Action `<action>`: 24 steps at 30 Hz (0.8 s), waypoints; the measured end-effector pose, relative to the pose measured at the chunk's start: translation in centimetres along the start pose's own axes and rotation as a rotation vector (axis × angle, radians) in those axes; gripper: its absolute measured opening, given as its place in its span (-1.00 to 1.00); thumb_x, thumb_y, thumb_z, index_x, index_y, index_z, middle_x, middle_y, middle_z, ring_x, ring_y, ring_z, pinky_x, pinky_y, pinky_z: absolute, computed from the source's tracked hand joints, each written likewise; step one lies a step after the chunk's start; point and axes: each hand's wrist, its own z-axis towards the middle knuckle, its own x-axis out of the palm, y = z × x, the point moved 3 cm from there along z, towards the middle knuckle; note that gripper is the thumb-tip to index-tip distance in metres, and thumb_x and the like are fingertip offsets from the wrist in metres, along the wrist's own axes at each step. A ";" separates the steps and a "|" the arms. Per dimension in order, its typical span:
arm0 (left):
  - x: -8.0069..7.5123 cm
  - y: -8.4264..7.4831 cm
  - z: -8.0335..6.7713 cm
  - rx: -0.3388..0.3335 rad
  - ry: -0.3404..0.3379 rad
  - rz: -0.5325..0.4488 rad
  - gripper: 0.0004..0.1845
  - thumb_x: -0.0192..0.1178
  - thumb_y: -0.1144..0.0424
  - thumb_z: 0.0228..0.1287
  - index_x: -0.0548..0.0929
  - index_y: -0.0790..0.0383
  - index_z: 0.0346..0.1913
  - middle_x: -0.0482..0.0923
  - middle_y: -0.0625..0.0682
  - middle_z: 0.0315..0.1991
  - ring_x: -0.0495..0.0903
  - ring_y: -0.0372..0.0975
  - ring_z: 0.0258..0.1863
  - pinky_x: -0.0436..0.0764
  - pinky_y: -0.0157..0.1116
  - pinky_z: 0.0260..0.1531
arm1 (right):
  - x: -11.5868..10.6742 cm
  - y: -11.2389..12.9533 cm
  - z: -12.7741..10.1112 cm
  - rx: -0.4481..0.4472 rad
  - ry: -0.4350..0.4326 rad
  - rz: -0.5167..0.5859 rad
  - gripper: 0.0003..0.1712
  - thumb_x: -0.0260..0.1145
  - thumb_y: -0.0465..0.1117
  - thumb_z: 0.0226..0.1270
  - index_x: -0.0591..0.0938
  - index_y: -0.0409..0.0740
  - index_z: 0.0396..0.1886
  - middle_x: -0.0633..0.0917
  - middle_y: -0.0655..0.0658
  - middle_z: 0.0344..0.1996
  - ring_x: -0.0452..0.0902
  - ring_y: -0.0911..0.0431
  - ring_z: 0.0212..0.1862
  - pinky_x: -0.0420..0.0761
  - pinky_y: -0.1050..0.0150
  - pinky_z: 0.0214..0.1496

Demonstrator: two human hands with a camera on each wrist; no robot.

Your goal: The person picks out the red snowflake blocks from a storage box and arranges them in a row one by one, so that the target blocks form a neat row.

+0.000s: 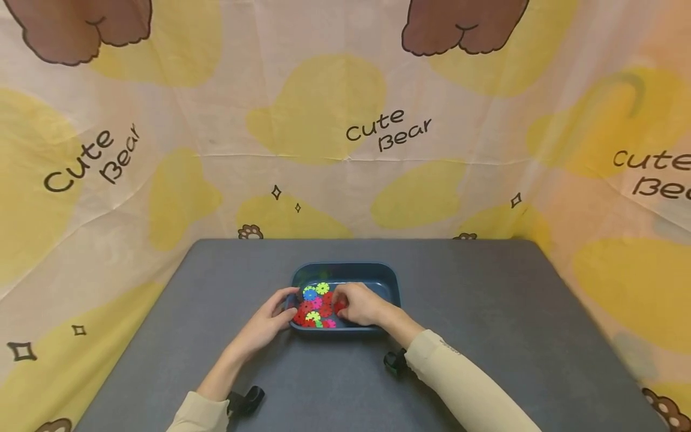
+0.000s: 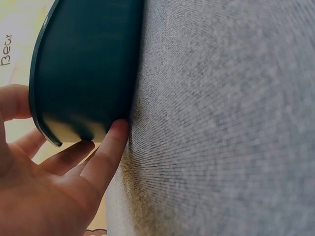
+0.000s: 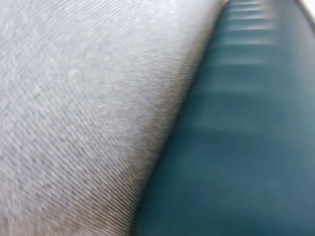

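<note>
A dark blue-green plastic tray (image 1: 345, 332) sits on the table with small, brightly coloured notched discs (image 1: 323, 288) gathered in its left half. My left hand (image 1: 264, 324) holds the tray's left end; in the left wrist view, its fingers (image 2: 106, 160) spread along the outer wall and over the rim. Inside the tray, my right hand (image 1: 364, 305) has curled fingers pinching a red notched disc (image 1: 340, 306), partly covered by the fingertips. Only the tray's outer wall (image 3: 236, 157) and the tabletop fill the right wrist view; the right hand is outside it.
A grey cloth-covered table (image 1: 459, 282) lies under the tray. Behind and beside it hangs a yellow and cream curtain (image 1: 345, 198) with bear prints. Black wrist-camera mounts (image 1: 248, 401) hang by both sleeves, close over the table.
</note>
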 end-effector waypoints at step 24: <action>-1.0 0.1 0.1 -0.003 -0.029 0.011 -0.50 0.08 0.25 0.40 0.31 0.05 0.36 0.08 0.17 0.42 0.36 0.09 0.27 0.58 -0.07 -0.02 | -7.4 -0.3 -5.7 0.018 -0.184 0.279 -0.74 0.40 -0.30 0.18 0.61 -0.07 -0.13 0.63 0.02 -0.40 0.59 0.06 -0.43 0.65 0.20 -0.36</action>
